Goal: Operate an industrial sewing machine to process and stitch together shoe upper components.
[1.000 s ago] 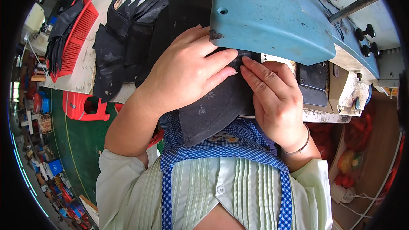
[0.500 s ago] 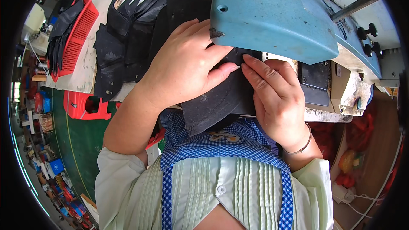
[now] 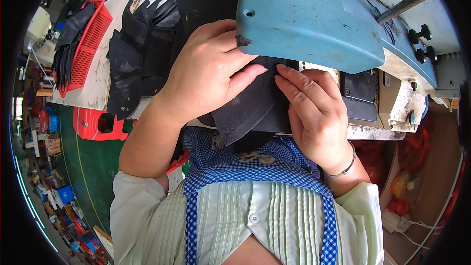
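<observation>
A dark, flat piece of black material [image 3: 250,110], cloth or leather, lies under the head of a blue machine [image 3: 309,19], its near end hanging over the table edge. My left hand [image 3: 208,71] holds the piece from the left, thumb stretched over its top; the other fingertips are hidden beside and beneath the machine head. From the right, my right hand [image 3: 316,110] grips the piece's edge with its fingers pressed together, tips close to the left thumb. The machine head hides the point where it works on the material.
More black pieces [image 3: 130,64] lie overlapped on the white table [image 3: 100,86] at the left. A red basket [image 3: 91,44] holds further black pieces at the table's end. Below it, a red stool [image 3: 95,125] stands on green floor. A grey rod [image 3: 407,5] sticks out at the machine's right.
The left hand has shifted slightly left and its thumb has drawn away from the right fingertips. The near end of the black piece has turned and moved up a little. The right hand barely moved.
</observation>
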Action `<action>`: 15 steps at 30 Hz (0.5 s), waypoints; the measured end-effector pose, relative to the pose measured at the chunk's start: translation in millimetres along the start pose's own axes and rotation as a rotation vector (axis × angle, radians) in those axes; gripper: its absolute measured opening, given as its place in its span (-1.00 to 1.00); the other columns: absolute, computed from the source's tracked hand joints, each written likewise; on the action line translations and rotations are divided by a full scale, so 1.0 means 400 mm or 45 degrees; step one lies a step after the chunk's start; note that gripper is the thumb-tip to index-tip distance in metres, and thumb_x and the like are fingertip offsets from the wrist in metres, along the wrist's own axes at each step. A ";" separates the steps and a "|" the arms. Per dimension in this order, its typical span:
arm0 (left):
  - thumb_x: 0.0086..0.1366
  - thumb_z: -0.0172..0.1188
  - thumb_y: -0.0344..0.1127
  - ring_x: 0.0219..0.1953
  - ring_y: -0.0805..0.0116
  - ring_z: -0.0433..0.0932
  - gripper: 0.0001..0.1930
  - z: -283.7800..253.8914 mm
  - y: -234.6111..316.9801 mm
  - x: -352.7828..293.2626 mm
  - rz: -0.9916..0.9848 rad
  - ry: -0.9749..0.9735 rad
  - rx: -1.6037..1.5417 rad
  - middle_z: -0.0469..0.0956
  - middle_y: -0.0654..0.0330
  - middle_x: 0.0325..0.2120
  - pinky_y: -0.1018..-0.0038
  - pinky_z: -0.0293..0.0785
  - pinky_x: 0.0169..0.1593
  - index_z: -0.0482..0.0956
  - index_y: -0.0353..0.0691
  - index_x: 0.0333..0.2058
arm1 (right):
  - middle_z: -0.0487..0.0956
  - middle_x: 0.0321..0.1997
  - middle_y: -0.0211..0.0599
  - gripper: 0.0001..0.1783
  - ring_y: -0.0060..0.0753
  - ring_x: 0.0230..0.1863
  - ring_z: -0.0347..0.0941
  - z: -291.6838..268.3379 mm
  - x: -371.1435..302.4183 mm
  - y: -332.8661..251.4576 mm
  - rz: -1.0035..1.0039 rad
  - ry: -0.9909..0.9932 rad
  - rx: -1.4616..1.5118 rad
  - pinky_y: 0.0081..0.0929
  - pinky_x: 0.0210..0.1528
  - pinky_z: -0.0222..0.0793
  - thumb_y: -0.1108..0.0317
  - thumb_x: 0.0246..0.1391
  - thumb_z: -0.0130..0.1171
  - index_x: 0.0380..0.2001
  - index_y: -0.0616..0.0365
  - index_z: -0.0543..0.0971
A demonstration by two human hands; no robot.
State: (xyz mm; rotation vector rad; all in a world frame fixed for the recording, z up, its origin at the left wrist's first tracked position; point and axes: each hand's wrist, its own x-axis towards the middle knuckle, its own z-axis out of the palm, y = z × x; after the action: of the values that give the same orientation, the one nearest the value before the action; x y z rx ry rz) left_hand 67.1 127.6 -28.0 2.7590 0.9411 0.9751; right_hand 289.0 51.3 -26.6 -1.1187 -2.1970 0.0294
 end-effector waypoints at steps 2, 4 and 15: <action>0.12 0.45 -0.25 0.03 0.03 0.57 -0.67 -0.009 0.002 -0.002 -0.005 -0.019 -0.062 0.64 0.16 -0.15 0.18 0.48 0.14 0.70 -0.17 -0.13 | 0.66 0.08 -0.10 -0.48 -0.07 -0.10 0.54 -0.001 0.000 0.000 0.004 -0.001 -0.005 -0.24 0.02 0.53 0.70 -0.24 0.21 -0.06 0.35 0.68; 0.11 0.46 -0.23 0.05 0.02 0.56 -0.65 -0.020 0.005 -0.004 -0.004 -0.047 -0.065 0.64 0.14 -0.13 0.17 0.48 0.15 0.70 -0.17 -0.12 | 0.66 0.08 -0.10 -0.48 -0.07 -0.10 0.54 -0.001 0.000 0.000 0.001 0.003 0.004 -0.23 0.02 0.52 0.70 -0.24 0.21 -0.07 0.34 0.68; 0.04 0.47 -0.17 0.15 -0.14 0.49 -0.53 -0.072 0.003 0.001 0.026 -0.274 -0.079 0.61 0.07 0.01 0.10 0.45 0.20 0.71 -0.21 -0.06 | 0.66 0.07 -0.11 -0.51 -0.05 -0.10 0.53 0.002 0.000 0.001 0.004 0.010 0.004 -0.21 0.01 0.53 0.70 -0.24 0.20 -0.11 0.31 0.68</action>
State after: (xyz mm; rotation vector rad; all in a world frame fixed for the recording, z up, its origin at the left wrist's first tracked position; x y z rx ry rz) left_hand 51.1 122.9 -4.4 2.7562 0.8368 0.6784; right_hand 288.9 51.8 -27.5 -1.1183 -2.1879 0.0296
